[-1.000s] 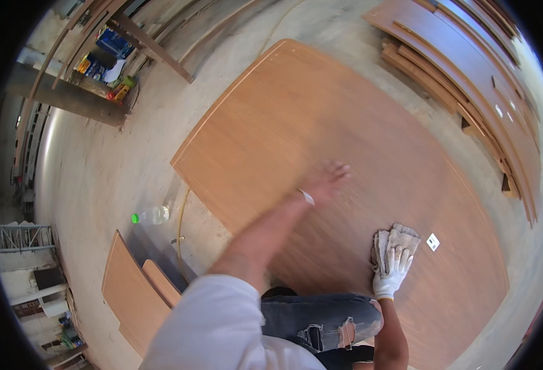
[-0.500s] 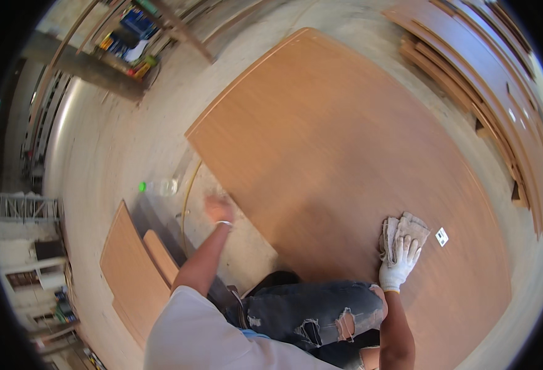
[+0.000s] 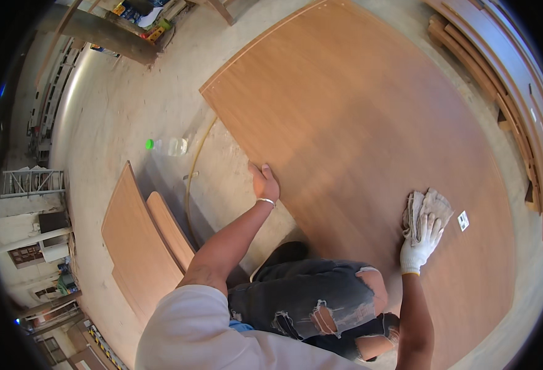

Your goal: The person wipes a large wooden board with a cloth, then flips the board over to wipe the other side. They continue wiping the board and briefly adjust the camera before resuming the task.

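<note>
The board (image 3: 370, 129) lies flat before the person, the left hand (image 3: 263, 184) at its left edge, thumb apart, grip unclear, the gloved right hand (image 3: 422, 242) flat, fingers extended, over a cloth (image 3: 414, 213) on the board's right part, a label (image 3: 463, 221) nearer its right edge.

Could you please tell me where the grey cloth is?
In the head view, the grey cloth lies right of centre on the large panel, under the gloved right hand.
</note>
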A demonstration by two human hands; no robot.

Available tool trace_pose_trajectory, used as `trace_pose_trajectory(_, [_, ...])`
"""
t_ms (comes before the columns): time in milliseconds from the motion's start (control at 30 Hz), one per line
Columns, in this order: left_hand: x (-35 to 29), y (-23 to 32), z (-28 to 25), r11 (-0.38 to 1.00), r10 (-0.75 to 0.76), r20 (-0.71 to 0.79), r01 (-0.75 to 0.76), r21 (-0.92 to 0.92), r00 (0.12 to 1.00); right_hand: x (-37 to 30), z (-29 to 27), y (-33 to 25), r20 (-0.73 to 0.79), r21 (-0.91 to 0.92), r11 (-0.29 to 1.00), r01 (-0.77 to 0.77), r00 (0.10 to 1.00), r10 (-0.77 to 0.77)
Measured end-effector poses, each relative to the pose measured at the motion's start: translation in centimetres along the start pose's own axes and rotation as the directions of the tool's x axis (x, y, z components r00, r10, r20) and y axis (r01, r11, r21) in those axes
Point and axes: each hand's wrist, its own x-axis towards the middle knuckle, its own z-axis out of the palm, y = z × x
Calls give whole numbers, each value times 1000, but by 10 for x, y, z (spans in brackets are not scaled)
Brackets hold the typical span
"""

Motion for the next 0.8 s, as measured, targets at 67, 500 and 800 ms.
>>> trace_pose_trajectory(67, [1, -2, 4, 998, 34, 1, -34, -46, 999, -3, 0, 1, 9, 8, 1000, -12, 1000, 12])
trace_pose_trajectory(500, [-4, 6, 4, 991, 81, -14, -82, -108, 997, -14, 3, -1, 32, -13, 999, 38, 999, -38])
trace_pose_trajectory(800, [1, 6, 7, 994, 17, 135, -32, 106, 991, -3, -10, -202, -100, 613, 391, 686, 559, -823])
